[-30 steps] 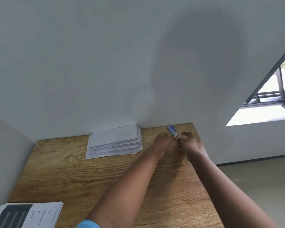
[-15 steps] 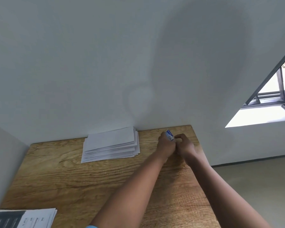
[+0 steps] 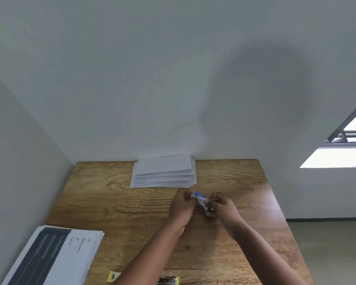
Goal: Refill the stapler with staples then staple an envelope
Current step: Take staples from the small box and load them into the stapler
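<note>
Above the middle of the wooden table [image 3: 132,202] I hold a small blue-and-white staple box [image 3: 199,198] between both hands. My left hand [image 3: 182,206] grips its left end and my right hand [image 3: 224,207] pinches its right end, where a drawer seems pulled partly out. A stack of white envelopes [image 3: 163,171] lies at the table's back edge against the wall. At the bottom edge, a yellow-and-metal stapler [image 3: 169,280] shows partly behind my left forearm.
Printed sheets with a dark panel [image 3: 56,256] lie at the table's front left. Walls close the table in at the back and left. The right table edge drops to the floor, with a window at the far right.
Both hands lifted the staple box from the table's back right corner and brought it toward me, over the table's middle. The view tilted down, revealing the stapler.
</note>
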